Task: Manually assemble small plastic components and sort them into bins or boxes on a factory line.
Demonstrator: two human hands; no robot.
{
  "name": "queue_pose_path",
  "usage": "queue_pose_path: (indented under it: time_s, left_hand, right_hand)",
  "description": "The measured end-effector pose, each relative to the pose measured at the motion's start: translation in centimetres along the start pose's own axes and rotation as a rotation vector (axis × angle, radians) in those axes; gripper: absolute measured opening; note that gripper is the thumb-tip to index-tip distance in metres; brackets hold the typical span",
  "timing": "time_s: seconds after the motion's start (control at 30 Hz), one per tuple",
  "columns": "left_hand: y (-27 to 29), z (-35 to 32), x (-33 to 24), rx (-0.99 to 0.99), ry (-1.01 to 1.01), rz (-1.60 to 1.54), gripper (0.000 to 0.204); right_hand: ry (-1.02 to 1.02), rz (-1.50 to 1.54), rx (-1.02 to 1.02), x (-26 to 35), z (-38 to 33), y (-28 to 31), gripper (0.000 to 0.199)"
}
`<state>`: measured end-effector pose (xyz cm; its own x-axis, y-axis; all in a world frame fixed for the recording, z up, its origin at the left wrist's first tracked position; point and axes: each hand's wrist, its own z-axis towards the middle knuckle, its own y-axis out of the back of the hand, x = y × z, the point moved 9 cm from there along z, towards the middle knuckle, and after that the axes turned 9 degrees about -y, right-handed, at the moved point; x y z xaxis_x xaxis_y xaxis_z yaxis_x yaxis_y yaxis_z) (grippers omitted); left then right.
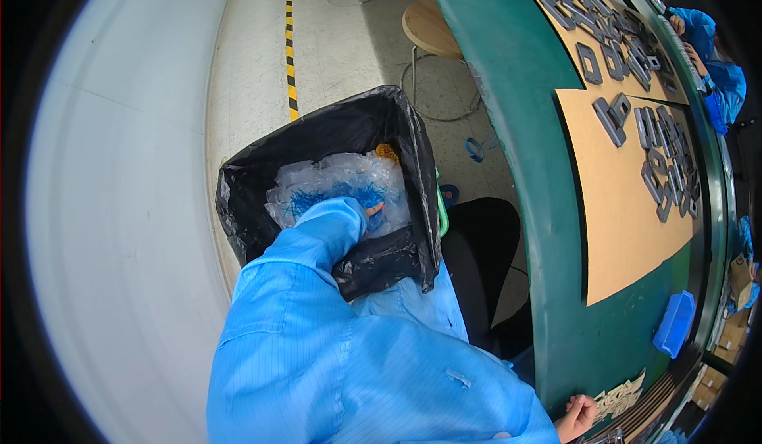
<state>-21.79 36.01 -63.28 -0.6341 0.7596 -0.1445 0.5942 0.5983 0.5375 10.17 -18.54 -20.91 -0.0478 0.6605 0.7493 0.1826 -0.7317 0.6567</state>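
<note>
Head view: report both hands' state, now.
Left hand: inside the black bin liner, mostly hidden; grip cannot be told.
Right hand: curled; whether it holds anything cannot be told.

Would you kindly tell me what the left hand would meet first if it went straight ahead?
The left hand would probably meet the clear plastic inside the black bin liner first, though depth is unclear.

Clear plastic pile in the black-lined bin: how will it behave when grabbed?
The clear plastic pile is likely floppy, since it lies crumpled. Probably light for its bulk: it looks thin and see-through. Might drag blue strands along, as they lie over it by the left hand.
</note>
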Motion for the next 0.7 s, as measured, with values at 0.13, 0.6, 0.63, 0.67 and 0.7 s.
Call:
queue_pose_path:
  time_s: [0.13, 0.6, 0.63, 0.67, 0.7]
  left_hand:
    - [0.0, -0.2, 1.9, 0.001, -0.137, -0.116, 0.062]
    - [10.2, -27.1, 8.5, -0.379, 0.035, -0.726, 0.02]
    - [10.2, -28.0, 8.8, -0.382, 0.046, -0.729, 0.02]
    - [10.4, -29.0, 9.2, -0.429, 0.069, -0.658, 0.018]
    - [10.7, -30.1, 9.6, -0.474, 0.092, -0.586, 0.017]
  right_hand:
    - [-0.019, 0.055, 0.03, -1.0, 0.3, 0.2, 0.007]
    - [0.09, 0.056, 0.14, -2.5, 1.6, 0.3, 0.013]
    - [0.093, 0.06, 0.151, -2.8, 1.8, 0.5, 0.013]
    - [0.086, 0.067, 0.172, -3.1, 2.0, 0.5, 0.014]
    - [0.079, 0.073, 0.192, -3.4, 2.2, 0.4, 0.015]
